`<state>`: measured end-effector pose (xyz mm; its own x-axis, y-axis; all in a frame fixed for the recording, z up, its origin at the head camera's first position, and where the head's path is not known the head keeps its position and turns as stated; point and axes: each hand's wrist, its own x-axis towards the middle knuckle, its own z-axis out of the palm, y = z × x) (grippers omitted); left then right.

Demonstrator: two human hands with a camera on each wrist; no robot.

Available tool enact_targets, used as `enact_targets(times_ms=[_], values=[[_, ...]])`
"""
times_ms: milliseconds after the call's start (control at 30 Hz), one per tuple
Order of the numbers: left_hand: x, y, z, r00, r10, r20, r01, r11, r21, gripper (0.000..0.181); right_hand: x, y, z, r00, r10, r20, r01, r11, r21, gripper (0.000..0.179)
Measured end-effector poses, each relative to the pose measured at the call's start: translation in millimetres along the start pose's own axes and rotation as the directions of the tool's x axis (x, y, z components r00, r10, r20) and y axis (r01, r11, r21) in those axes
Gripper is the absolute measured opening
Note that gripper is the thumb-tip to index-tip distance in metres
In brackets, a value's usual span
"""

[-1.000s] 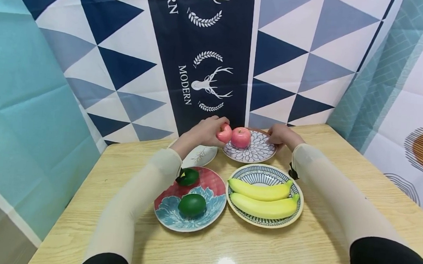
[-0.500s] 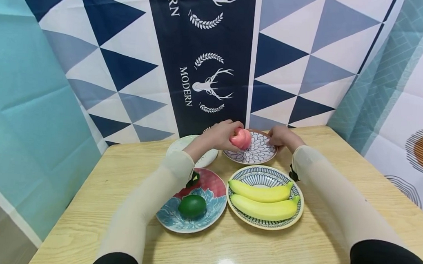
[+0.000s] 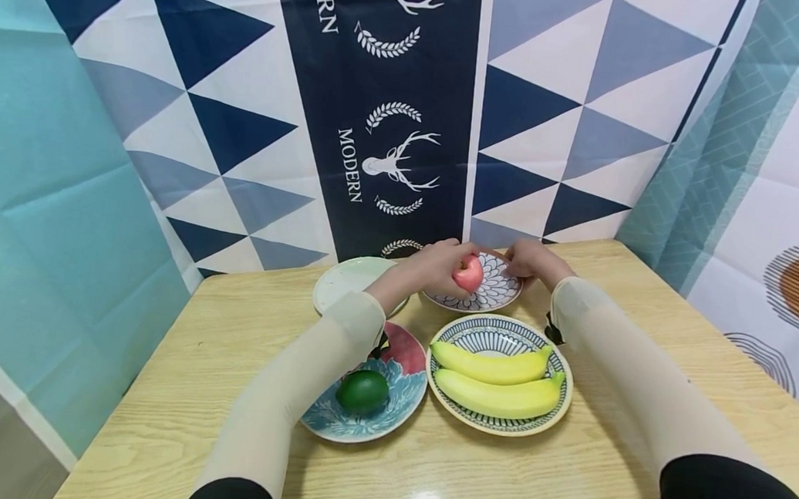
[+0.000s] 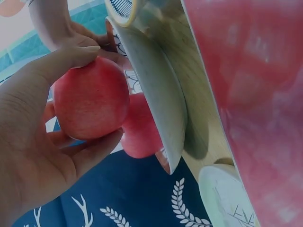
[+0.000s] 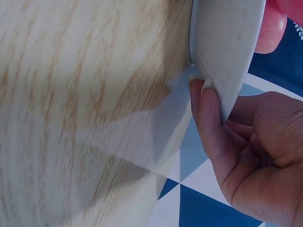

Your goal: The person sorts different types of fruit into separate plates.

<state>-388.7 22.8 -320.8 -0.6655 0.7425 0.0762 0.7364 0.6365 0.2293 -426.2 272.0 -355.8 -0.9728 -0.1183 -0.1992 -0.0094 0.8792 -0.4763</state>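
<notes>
My left hand (image 3: 434, 270) grips a red apple (image 3: 469, 274), thumb on one side and fingers on the other, over the flower-patterned plate (image 3: 497, 291). A second apple (image 4: 141, 130) rests on that plate in the left wrist view. From the head it is hidden behind my left hand and the held apple. My right hand (image 3: 529, 259) pinches the plate's right rim; the right wrist view has fingertips (image 5: 211, 97) against the pale underside (image 5: 225, 52) and the thumb on the upper side.
Nearer stands a blue-patterned plate (image 3: 445, 334) with two bananas (image 3: 497, 394). Left of it, a red and blue plate (image 3: 409, 351) bears a green, lime-like fruit (image 3: 362, 391), partly beneath my left sleeve. A pale plate (image 3: 345, 277) lies at the back left, before the patterned wall cloth (image 3: 412, 72).
My left hand has moved right with the apple, from the plate's left edge to over it, covering the second apple from the head view. My right hand keeps its hold on the rim.
</notes>
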Motion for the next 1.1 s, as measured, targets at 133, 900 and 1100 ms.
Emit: enact_targets(times_ms=[133,900,1100], values=[[2.1,3.1,2.0,1.000,0.026,0.001,-0.026,1.000,-0.014,0.073,-0.2,1,0,1.000,-0.017,-0.007,0.017,1.000,0.000,0.025],[15.9,9.7,17.8,0.991,0.104,0.089,-0.107,0.994,0.024,0.078,-0.2,1,-5,0.999,-0.040,0.012,0.040,0.998,-0.047,0.026],[17.6,3.1,22.7,0.987,0.119,0.105,-0.120,0.993,0.012,0.077,1.1,1,-2,0.999,-0.039,0.006,0.040,0.998,-0.045,0.027]])
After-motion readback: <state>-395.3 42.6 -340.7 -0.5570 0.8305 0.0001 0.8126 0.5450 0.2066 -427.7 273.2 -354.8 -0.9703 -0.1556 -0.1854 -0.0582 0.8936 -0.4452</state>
